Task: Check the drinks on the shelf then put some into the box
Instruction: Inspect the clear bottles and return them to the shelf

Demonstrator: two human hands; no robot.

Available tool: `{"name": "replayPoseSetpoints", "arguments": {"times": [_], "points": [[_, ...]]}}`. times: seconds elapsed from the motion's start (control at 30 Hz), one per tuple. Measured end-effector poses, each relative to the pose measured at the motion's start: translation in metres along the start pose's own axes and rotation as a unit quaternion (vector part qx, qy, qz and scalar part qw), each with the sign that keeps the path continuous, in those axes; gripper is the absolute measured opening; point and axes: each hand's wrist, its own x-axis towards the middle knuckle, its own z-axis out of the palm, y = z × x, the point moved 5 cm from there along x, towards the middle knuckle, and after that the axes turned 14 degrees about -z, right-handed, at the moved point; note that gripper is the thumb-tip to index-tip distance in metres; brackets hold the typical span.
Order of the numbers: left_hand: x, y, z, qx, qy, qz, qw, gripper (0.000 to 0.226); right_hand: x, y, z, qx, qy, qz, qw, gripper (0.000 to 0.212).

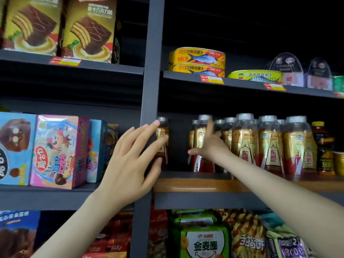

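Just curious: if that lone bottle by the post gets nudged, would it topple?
Probably fairly easily: the bottle looks tall and narrow and stands alone. It seems filled to the neck, so likely heavy for its size. Its glossy label may feel slippery.

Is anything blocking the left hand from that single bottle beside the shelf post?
Nothing visible does. The left hand has its spread fingers at the lone bottle; the grey post stands just beside it, to its left, not between.

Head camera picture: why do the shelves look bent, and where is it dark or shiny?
In the head view, the wide-angle lens tilts the shelf post and slants the boards; the recess above the fish tins is black; gold labels on the bottles catch glare.
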Motion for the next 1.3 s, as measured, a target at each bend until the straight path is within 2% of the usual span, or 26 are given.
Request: {"name": "replayPoseSetpoints", "arguments": {"times": [0.07, 0.1, 0.17, 0.2, 0.27, 0.43, 0.63, 0.77, 0.83, 1.0, 1.17, 1.3], "points": [[0.003, -0.01, -0.005, -0.013, 0.019, -0.036, 0.999, 0.045, -0.004, 0.001, -0.006, -0.077, 0.008, 0.006, 0.997, 0.123], [0.007, -0.015, -0.008, -0.016, 0.028, -0.061, 0.998, 0.047, -0.006, -0.004, -0.012, -0.137, 0.035, -0.018, 0.99, 0.117], [0.015, -0.022, -0.011, -0.018, 0.041, -0.095, 0.994, 0.048, -0.009, -0.026, -0.02, -0.232, 0.113, -0.119, 0.959, 0.102], [0.02, -0.022, -0.011, -0.017, 0.042, -0.098, 0.994, 0.049, -0.009, -0.039, -0.019, -0.231, 0.133, -0.169, 0.949, 0.096], [0.028, -0.017, -0.008, -0.012, 0.035, -0.082, 0.996, 0.05, 0.001, -0.059, -0.005, -0.179, 0.108, -0.22, 0.953, 0.09], [0.043, -0.026, -0.005, -0.02, -0.002, -0.005, 1.0, 0.054, 0.049, -0.071, 0.05, -0.031, -0.015, -0.196, 0.98, 0.095], [0.05, -0.035, 0.001, -0.006, -0.045, 0.028, 0.999, 0.056, 0.103, -0.074, 0.082, -0.018, -0.058, -0.198, 0.978, 0.088], [0.051, -0.037, 0.001, 0.002, -0.054, 0.029, 0.998, 0.056, 0.13, -0.093, 0.108, -0.043, -0.093, -0.252, 0.962, 0.09], [0.051, -0.038, 0.001, 0.004, -0.058, 0.029, 0.998, 0.057, 0.149, -0.089, 0.123, -0.049, -0.085, -0.237, 0.967, 0.095], [0.049, -0.041, 0.003, 0.009, -0.058, 0.034, 0.998, 0.057, 0.139, -0.08, 0.105, -0.01, -0.097, -0.165, 0.981, 0.1], [0.049, -0.042, 0.007, -0.01, -0.057, 0.03, 0.998, 0.056, 0.133, -0.081, 0.1, 0.071, -0.077, -0.169, 0.98, 0.084], [0.049, -0.042, 0.009, -0.032, -0.065, 0.025, 0.997, 0.054, 0.123, -0.081, 0.091, 0.078, -0.031, -0.169, 0.982, 0.075]]}}
